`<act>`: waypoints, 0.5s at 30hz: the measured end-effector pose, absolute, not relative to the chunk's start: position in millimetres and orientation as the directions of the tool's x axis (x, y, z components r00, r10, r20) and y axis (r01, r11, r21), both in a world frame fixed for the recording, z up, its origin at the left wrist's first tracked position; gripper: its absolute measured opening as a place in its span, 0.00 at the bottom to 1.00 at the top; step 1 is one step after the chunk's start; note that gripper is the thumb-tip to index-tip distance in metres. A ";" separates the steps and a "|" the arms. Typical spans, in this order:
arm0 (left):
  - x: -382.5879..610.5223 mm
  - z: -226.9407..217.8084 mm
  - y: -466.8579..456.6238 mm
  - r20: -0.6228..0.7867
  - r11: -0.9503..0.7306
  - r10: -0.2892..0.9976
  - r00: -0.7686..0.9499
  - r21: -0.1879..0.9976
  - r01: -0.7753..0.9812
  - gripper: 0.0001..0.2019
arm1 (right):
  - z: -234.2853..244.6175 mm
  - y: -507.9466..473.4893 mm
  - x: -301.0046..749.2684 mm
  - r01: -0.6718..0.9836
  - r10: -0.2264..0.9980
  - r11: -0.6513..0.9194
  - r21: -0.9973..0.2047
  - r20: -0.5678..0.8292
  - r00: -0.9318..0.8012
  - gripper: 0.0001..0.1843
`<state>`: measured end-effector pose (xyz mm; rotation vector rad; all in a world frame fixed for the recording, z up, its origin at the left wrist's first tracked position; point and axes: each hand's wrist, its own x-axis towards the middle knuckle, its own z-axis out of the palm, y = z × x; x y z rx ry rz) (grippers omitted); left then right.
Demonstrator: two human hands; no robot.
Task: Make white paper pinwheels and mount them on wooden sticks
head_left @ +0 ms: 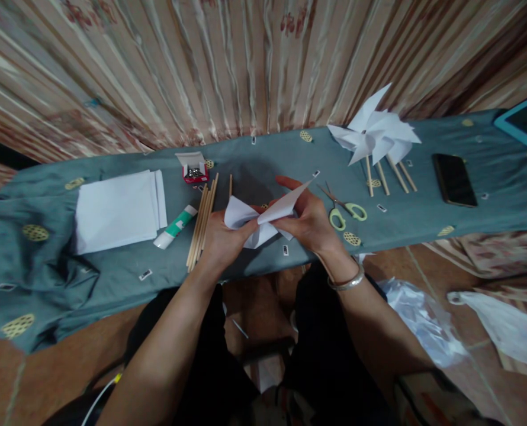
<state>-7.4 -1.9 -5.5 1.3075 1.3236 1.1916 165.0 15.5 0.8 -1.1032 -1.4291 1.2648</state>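
Between my two hands is a white paper pinwheel [282, 204], its blades curled toward the middle. My left hand [228, 236] pinches the paper near its centre, thumb on top. From the other side my right hand [310, 222] grips it with thumb and fingers, the index finger stretched out behind a raised blade. Left of my left hand lie several wooden sticks [201, 228], and one more stick [230, 184] sticks out beyond the paper. Green-handled scissors [342, 208] lie spread just right of my right hand.
A glue stick [175, 227], a stack of white paper [116, 212] and an opened red box of small metal pins [195, 172] are on the left. Several pinwheels on sticks [370, 133], a phone [454, 180] and a blue-framed tablet [524, 121] lie right. A curtain [246, 71] hangs behind.
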 end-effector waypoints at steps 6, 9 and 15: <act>-9.7 -4.4 -1.2 0.177 -0.171 0.984 -0.013 0.962 0.213 0.04 | -0.6 15.1 162.0 0.063 0.981 0.100 -0.993 0.088 -0.173 0.42; -9.5 -4.7 -0.9 0.216 -0.204 0.976 -0.030 0.955 0.215 0.03 | 0.3 14.8 161.2 0.056 0.981 0.094 -0.994 0.083 -0.178 0.42; -10.5 -9.1 -1.6 0.148 -0.139 0.988 -0.048 0.978 0.154 0.11 | 4.8 13.4 160.2 0.063 0.979 0.064 -0.996 0.051 -0.195 0.41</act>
